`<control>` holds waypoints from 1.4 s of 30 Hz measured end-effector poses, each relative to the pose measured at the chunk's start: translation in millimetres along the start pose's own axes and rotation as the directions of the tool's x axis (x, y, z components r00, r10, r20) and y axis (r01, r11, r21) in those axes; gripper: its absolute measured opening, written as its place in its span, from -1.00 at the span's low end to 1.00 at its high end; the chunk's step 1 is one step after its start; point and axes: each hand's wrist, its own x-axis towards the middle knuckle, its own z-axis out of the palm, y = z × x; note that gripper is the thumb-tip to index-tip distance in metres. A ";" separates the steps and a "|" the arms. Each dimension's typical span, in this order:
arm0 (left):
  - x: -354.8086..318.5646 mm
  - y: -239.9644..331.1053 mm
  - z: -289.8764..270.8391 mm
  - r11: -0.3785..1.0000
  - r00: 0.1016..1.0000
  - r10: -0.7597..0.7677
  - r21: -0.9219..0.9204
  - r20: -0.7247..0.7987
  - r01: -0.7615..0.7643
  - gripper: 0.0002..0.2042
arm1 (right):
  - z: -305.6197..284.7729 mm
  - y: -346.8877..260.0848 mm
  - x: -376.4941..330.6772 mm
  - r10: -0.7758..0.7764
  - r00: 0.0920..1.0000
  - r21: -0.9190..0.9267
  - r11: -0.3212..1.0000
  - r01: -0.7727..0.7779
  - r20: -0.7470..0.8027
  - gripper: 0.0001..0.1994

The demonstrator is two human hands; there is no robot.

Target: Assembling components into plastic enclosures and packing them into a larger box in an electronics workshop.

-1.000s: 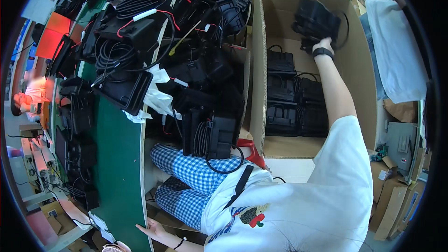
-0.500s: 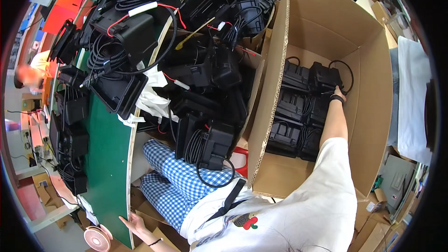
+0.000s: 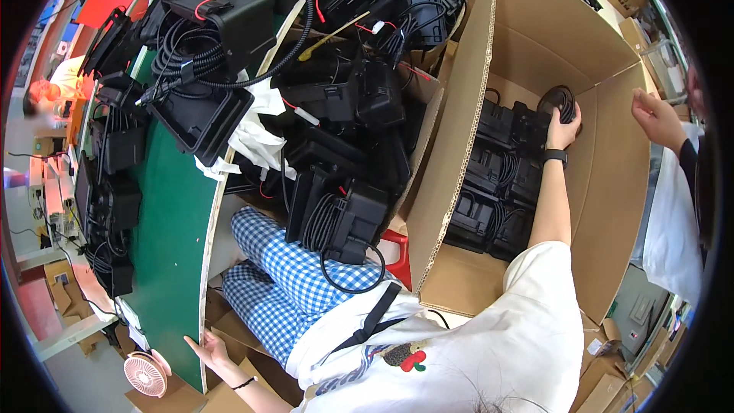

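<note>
Inside the tall cardboard carton (image 3: 459,283), my right hand (image 3: 563,131) is closed on a coiled black cable (image 3: 564,101) at the end of a row of black plastic boxes (image 3: 501,164). Several of these boxes lie packed side by side, their cables bundled between them. My left hand (image 3: 210,352) rests at the edge of the green table (image 3: 172,260), thumb and fingers apart. Across my lap is another black box (image 3: 359,218) with a wound cable looping down over the blue checked cloth.
Black boxes with red-and-white leads (image 3: 306,115) fill a second carton left of the tall one. More boxes and cables crowd the table (image 3: 191,53). A pink fan (image 3: 147,373) stands at lower left. Another person's hand (image 3: 659,117) reaches in at the right.
My right hand has gathered the loose cable loop into a coil against the box. Another person's hand has come into view at the right. My left hand stays at the table edge.
</note>
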 end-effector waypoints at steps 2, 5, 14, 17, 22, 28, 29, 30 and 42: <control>-0.9 -1.9 1.0 1.000 1.000 -0.013 -0.009 -0.017 0.012 -0.62 | 23.1 23.9 13.9 0.167 0.917 0.517 0.782 -0.348 0.363 -0.50; -3.8 -5.2 5.6 0.999 0.999 0.031 -0.021 -0.030 -0.031 -0.62 | 47.4 63.0 2.9 0.330 0.839 0.291 0.830 -0.476 0.432 -0.52; -9.7 -14.1 4.5 0.997 0.997 0.069 0.031 0.042 -0.070 -0.68 | 8.4 20.9 -55.1 0.276 0.961 -0.560 0.791 -0.247 -0.035 -0.55; -6.9 -16.5 2.5 0.996 0.996 0.078 -0.033 -0.034 -0.079 -0.65 | 15.2 7.9 -65.2 0.239 0.877 -0.773 0.601 0.203 0.416 -0.44; -13.6 -25.5 5.3 0.997 0.997 0.077 -0.016 0.030 -0.076 -0.69 | 55.3 74.7 -26.0 0.428 0.768 -0.759 0.641 0.113 0.476 -0.05; -38.4 -42.2 16.3 0.988 0.989 0.110 -0.115 0.095 -0.099 -0.62 | 57.1 133.7 -11.0 0.089 0.743 -0.383 0.893 0.236 0.664 0.00; -47.0 -48.0 21.2 0.992 0.991 0.114 -0.064 0.065 -0.110 -0.59 | 52.8 130.6 -5.8 -0.005 0.695 -0.270 0.919 0.286 0.719 -0.03; -63.9 -54.6 23.3 0.995 0.995 0.085 0.039 0.057 -0.088 -0.59 | 50.0 125.7 -4.0 0.004 0.616 -0.006 1.000 0.001 0.788 -0.09; -25.4 43.7 155.5 -0.389 0.226 0.462 0.425 0.858 -0.818 -0.68 | -45.0 -227.1 -31.9 0.447 0.246 -0.506 0.810 0.298 0.860 -0.71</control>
